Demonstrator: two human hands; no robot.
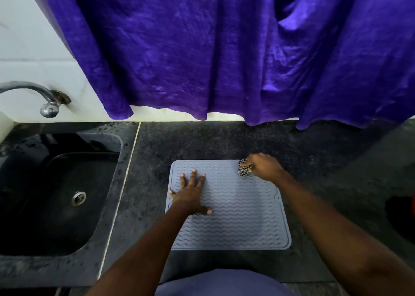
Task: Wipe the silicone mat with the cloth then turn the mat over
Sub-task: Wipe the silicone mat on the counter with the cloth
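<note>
A grey-blue silicone mat (242, 214) with wavy ridges lies flat on the dark stone counter in front of me. My left hand (190, 193) rests palm down on the mat's left part, fingers spread. My right hand (262, 166) is at the mat's far right corner, closed around a bunched black-and-white checked cloth (244, 169) that touches the mat there. Most of the cloth is hidden inside the hand.
A black sink (56, 197) with a metal drain sits to the left, a chrome tap (48, 103) above it. A purple curtain (224, 48) hangs over the counter's back edge. A dark round object with a red rim (404, 217) stands at the right edge.
</note>
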